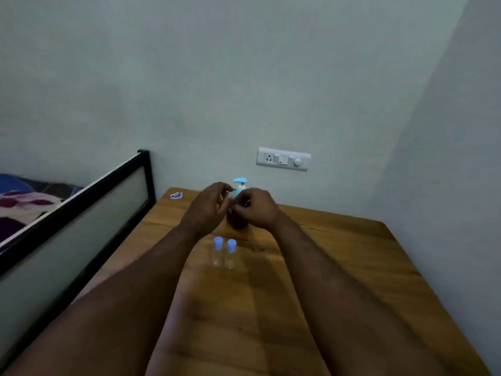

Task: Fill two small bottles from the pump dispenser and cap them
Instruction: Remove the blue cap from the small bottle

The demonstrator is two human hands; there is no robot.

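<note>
Filling the upper half of the frame is a pale wall [217,77], meeting a second wall at a corner on the right. Wooden table [339,267] runs from centre to lower right, its far edge against the wall. Bed frame [81,191], black-edged with a pale panel, crosses the left side diagonally; patterned bedding [24,202] shows at far left. Both forearms reach in from the bottom edge and converge at frame centre, above the table. Left hand [208,207] and right hand [257,210] are held close together, fingertips almost meeting, fingers of both curled. Whether they pinch some small item between them cannot be told: the spot is blurred and dark. Switch plate [283,159], white, sits on the wall just above and right of the hands. Pump dispenser [239,187] stands upright at centre, beyond the hands near the far table edge; only its blue pump head and part of the neck show, the body hidden behind the hands. Two bottles [224,253], clear with blue caps on, stand upright side by side just below the hands, between the forearms, close together; whether they touch cannot be told. Small printed packet [176,195] lies at the table's far left corner, well apart from the bottles.
</note>
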